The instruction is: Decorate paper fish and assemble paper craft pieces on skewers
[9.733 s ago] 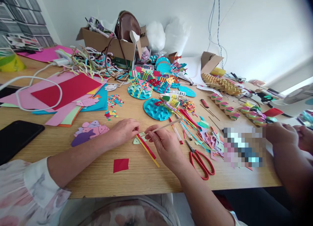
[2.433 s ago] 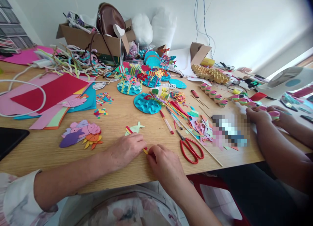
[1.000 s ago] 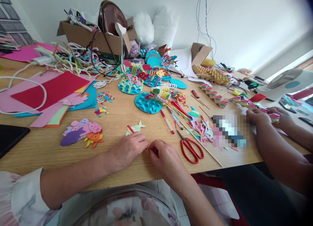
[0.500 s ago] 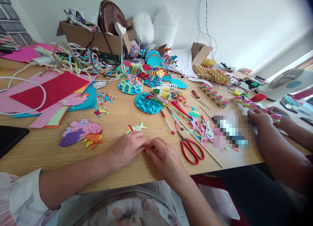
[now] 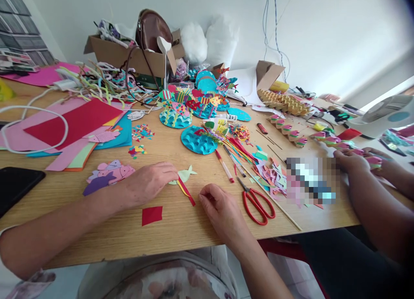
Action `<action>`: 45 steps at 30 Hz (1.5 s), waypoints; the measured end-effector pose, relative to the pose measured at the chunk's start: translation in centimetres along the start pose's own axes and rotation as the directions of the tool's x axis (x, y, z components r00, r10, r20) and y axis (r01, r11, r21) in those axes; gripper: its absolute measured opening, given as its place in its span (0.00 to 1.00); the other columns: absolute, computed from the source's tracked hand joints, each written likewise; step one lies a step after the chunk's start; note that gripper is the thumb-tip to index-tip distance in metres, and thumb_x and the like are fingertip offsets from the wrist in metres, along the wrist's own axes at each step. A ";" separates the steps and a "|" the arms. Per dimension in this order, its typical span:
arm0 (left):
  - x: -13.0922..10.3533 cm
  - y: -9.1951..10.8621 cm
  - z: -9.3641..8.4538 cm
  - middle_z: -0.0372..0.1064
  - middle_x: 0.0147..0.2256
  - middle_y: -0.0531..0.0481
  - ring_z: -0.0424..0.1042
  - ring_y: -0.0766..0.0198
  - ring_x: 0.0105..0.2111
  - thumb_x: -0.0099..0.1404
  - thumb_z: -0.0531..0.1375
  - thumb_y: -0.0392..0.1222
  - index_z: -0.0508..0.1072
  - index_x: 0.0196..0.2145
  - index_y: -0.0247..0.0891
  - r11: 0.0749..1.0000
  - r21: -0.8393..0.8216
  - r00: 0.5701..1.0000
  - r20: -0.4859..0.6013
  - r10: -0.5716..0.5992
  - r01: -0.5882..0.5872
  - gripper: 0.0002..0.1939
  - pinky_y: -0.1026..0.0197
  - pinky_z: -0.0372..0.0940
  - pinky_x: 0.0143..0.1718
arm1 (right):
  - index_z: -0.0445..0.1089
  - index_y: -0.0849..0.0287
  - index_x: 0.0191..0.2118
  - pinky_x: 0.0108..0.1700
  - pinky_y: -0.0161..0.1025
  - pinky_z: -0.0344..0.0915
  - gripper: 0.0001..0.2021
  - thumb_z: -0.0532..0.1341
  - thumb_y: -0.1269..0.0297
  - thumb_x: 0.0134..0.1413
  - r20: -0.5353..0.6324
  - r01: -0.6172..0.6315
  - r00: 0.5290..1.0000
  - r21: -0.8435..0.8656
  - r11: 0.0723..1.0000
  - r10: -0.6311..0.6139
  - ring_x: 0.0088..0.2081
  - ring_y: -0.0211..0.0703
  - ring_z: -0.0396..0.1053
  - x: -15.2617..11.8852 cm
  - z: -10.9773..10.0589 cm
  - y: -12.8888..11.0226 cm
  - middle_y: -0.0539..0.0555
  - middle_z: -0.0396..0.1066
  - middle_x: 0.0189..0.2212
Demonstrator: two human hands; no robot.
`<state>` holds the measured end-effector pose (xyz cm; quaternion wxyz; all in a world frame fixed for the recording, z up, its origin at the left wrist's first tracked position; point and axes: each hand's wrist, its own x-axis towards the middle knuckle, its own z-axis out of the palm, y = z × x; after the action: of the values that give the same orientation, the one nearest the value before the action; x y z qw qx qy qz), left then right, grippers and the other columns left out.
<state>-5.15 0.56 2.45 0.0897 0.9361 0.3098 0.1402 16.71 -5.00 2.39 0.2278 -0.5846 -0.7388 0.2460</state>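
Observation:
My left hand point(image 5: 158, 178) lies flat with its fingers stretched over the head end of a pale green paper fish point(image 5: 185, 175). From under the fish slant a red paper strip point(image 5: 191, 198) and a yellow strip point(image 5: 183, 188). Just right of the red strip's end is my right hand point(image 5: 221, 208), fingers curled into a pinch; whatever is between them, if anything, is hidden. A red paper rectangle point(image 5: 152, 215) rests on the table below my left wrist. Red-handled scissors point(image 5: 257, 204) lie to the right of my right hand.
Paper fish point(image 5: 111, 176) are piled left, beside a black phone point(image 5: 19, 189). Blue wavy bases point(image 5: 199, 140), pens point(image 5: 224, 166), paper scraps point(image 5: 271, 176) and a long stick point(image 5: 284, 210) lie ahead and right. A co-worker's hands point(image 5: 354, 161) work at the right.
My hands have come apart: the left moved left and up onto the fish, the right stayed lower right. The strips and red rectangle now show. The view shifted slightly.

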 end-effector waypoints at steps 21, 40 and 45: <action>-1.5 -0.4 1.7 0.70 0.47 0.41 0.66 0.58 0.50 0.67 0.45 0.30 0.69 0.47 0.32 0.940 0.261 0.972 -0.032 0.234 -0.218 0.17 0.56 0.63 0.52 | 0.64 0.59 0.26 0.29 0.31 0.55 0.05 0.55 0.75 0.49 -0.016 0.028 0.999 0.034 0.999 -0.028 0.26 0.36 0.64 0.0 0.5 0.6 0.49 0.68 0.22; -1.7 -0.3 1.9 0.70 0.46 0.43 0.64 0.57 0.52 0.67 0.47 0.30 0.68 0.48 0.34 0.922 0.303 0.965 -0.029 0.261 -0.240 0.16 0.55 0.62 0.52 | 0.63 0.58 0.26 0.29 0.33 0.56 0.06 0.54 0.71 0.52 -0.072 0.001 0.997 -0.002 1.000 -0.002 0.27 0.39 0.66 0.1 0.2 0.9 0.50 0.69 0.22; -1.8 -0.2 1.8 0.71 0.45 0.44 0.65 0.57 0.50 0.67 0.45 0.30 0.69 0.47 0.33 0.913 0.324 0.960 -0.043 0.277 -0.248 0.16 0.56 0.63 0.51 | 0.62 0.57 0.25 0.27 0.33 0.56 0.06 0.54 0.69 0.51 -0.135 0.035 0.990 0.049 0.998 -0.028 0.25 0.38 0.65 -0.1 -0.3 1.1 0.49 0.68 0.21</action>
<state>-6.08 -0.48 0.31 -0.0946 0.9643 0.2033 0.1408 17.72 -4.89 1.92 0.2957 -0.5819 -0.7245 0.2213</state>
